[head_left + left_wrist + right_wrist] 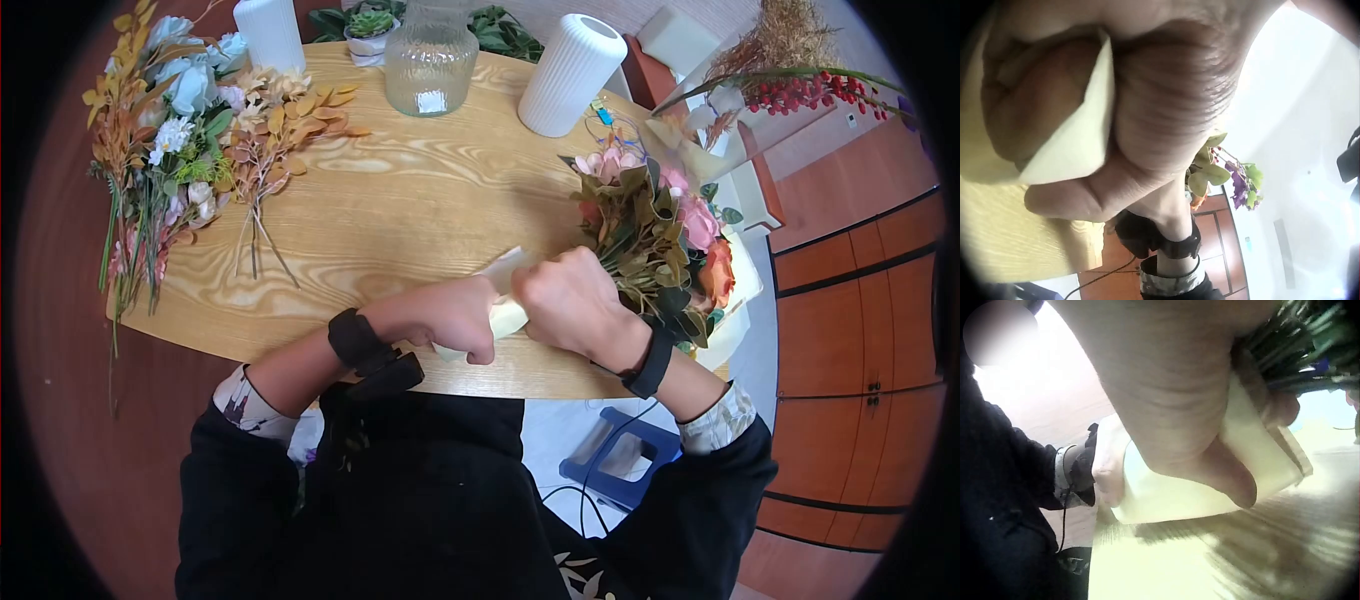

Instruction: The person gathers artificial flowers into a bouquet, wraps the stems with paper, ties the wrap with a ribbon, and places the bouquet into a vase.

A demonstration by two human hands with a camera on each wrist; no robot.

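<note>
Cream wrapping paper (508, 319) runs between my two hands, low over the table's near edge. My left hand (465, 318) grips its end, with the paper curving inside the curled fingers; the left wrist view shows the paper's pale edge (1079, 140) close to the palm. My right hand (572, 300) is curled round the paper at the base of a bouquet (645, 225) with pink and orange flowers and dark green leaves. In the right wrist view, the thumb lies across the paper (1172, 497), and green stems (1300, 347) show past the hand. The bouquet's base is hidden.
Loose artificial flowers (170, 150) lie at the wooden table's (400, 200) left side. At the back stand a clear glass vase (432, 65), white ribbed vases (572, 75) and a small succulent (371, 28). A red berry sprig (820, 92) is at the right; a blue stool (625, 455) stands below.
</note>
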